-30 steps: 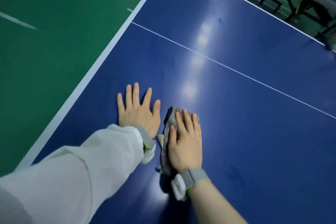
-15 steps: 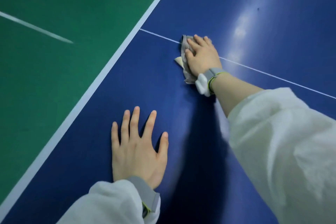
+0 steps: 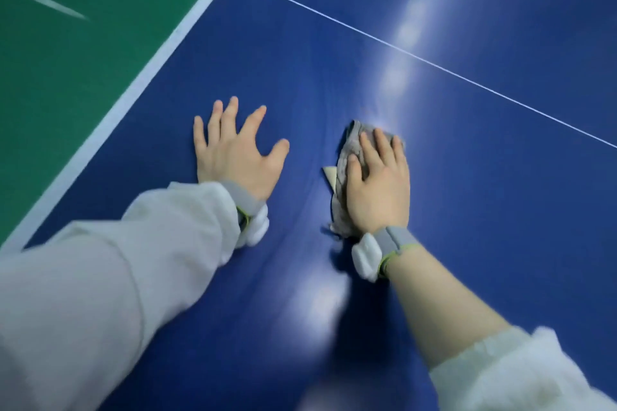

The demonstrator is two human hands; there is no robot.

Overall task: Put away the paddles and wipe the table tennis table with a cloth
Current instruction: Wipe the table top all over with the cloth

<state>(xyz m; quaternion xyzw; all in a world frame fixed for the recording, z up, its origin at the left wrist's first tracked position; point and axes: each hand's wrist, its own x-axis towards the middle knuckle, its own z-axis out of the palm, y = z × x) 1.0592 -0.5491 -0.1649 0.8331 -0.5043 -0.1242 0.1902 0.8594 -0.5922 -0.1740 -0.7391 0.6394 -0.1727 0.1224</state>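
- On the blue table tennis table, the right hand lies palm-down on a crumpled grey cloth, fingers straight and close together, pressing it flat against the surface rather than curling round it.
- Just beside it, apart from the cloth, the left hand rests flat on the bare tabletop, fingers straight and spread wide, holding nothing.
- The cloth is bunched into loose folds, a mottled grey weave; its far end pokes out beyond the fingertips, its left edge shows along the thumb side, and a frayed tail trails out near the wrist.
- A small pale, beige corner juts from under the cloth on its left side; whether it is lining or a tag cannot be told.
- Both wrists carry a grey wristband edged in yellow-green with a white padded block on it.
- A white sleeve covers the left arm to the wrist; the right sleeve is pushed up, leaving the forearm bare.
- A thin white centre line crosses the table beyond the hands, and a white border runs along the left edge.
- Soft light reflections streak the glossy surface.
- Beyond the edge lies a green floor with a pale line.
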